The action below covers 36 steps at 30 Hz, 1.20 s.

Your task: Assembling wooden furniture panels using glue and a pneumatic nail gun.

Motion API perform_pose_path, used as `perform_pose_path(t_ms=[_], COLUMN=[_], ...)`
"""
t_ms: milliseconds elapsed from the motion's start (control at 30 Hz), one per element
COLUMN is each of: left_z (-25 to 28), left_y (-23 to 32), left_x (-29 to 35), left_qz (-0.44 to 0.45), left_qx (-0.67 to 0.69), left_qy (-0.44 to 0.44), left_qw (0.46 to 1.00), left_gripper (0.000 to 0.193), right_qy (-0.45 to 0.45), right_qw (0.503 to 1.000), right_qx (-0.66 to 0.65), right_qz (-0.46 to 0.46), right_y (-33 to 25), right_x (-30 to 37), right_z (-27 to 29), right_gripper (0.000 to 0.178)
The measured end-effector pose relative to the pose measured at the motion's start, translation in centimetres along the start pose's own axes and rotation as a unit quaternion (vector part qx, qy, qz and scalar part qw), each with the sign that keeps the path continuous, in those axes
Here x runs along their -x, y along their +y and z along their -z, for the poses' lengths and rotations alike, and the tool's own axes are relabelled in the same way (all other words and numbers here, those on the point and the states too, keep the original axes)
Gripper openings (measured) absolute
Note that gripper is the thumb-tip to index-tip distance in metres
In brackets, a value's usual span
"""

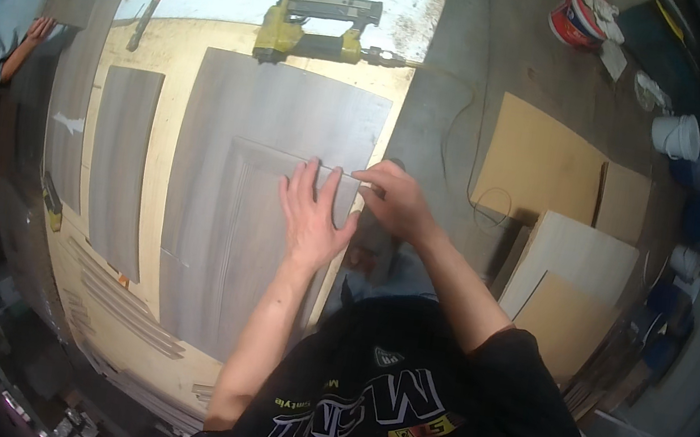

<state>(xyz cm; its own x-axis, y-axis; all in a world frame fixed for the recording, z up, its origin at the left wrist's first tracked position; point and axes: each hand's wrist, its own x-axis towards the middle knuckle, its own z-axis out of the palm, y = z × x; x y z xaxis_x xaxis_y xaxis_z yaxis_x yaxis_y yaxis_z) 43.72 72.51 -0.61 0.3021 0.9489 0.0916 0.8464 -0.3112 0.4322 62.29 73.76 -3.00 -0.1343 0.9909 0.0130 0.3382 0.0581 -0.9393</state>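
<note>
A large grey-brown wood-grain panel lies on the table in front of me. Thin moulding strips form a corner on its face, one running across toward the right edge and one running toward me. My left hand rests flat with fingers spread, its fingertips touching the crosswise strip. At the panel's right edge, my right hand pinches the end of that same strip between thumb and fingers. Beyond the panel lies a yellow-green nail gun on its side, hose attached.
A hammer, a narrower panel and loose strips lie on the light wooden table. Another person's hand holds a board at far left. Boards, a red bucket and a white bucket stand or lie right.
</note>
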Motion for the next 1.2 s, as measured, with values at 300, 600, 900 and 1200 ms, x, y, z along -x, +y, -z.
perform_pose_path(t_ms=[300, 600, 900, 1200], left_z=[-1.1, -2.0, -2.0, -2.0], left_y=[-1.0, -1.5, -1.1, -1.0], left_x=[-2.3, -2.4, -2.7, -1.8], left_qz=[-0.007, -0.009, -0.025, -0.041], left_qx=[0.014, 0.001, -0.017, -0.017], left_qy=[-0.069, -0.077, -0.075, -0.065], left_qw=[0.998, 0.997, 0.997, 0.997], left_gripper=[0.061, 0.063, 0.060, 0.062], right_qy=[-0.038, 0.031, -0.022, 0.097], right_qw=[0.999, 0.993, 0.953, 0.983], right_qx=[-0.018, 0.081, 0.277, -0.141], right_qz=[-0.016, 0.076, 0.122, 0.071], right_y=[1.7, 1.1, 1.1, -5.0], right_x=[-0.4, -12.0, -25.9, -10.7], right_z=[0.5, 5.0, -1.8, 7.7], right_gripper=[0.029, 0.032, 0.053, 0.078])
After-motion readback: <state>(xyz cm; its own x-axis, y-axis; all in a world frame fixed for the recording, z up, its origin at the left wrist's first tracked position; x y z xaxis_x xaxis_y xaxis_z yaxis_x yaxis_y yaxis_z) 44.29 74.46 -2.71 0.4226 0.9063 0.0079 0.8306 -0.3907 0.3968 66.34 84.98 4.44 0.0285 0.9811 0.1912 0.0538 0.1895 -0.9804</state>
